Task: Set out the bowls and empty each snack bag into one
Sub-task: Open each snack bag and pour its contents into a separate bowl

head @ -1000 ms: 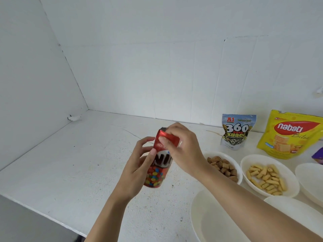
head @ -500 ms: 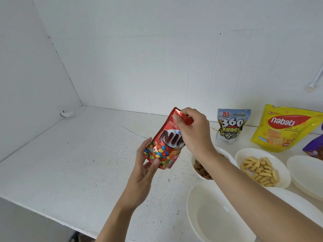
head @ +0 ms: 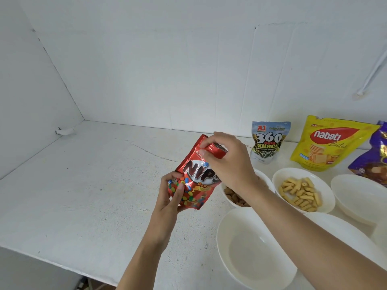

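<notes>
Roughly midway: left hand (head: 171, 197) grips the Nips bag (head: 194, 178) at its base, right hand (head: 228, 162) pinches its top; right of it, two filled bowls (head: 281, 177), empty bowls (head: 251, 248) and three standing bags (head: 326, 145).

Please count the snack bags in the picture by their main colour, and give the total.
red bag: 1
pale blue bag: 1
yellow bag: 1
purple bag: 1
Total: 4

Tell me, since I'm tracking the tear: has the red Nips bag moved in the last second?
Yes. The red Nips bag shifted right, toward the bowl of brown snacks, turning its front to the camera.
</notes>
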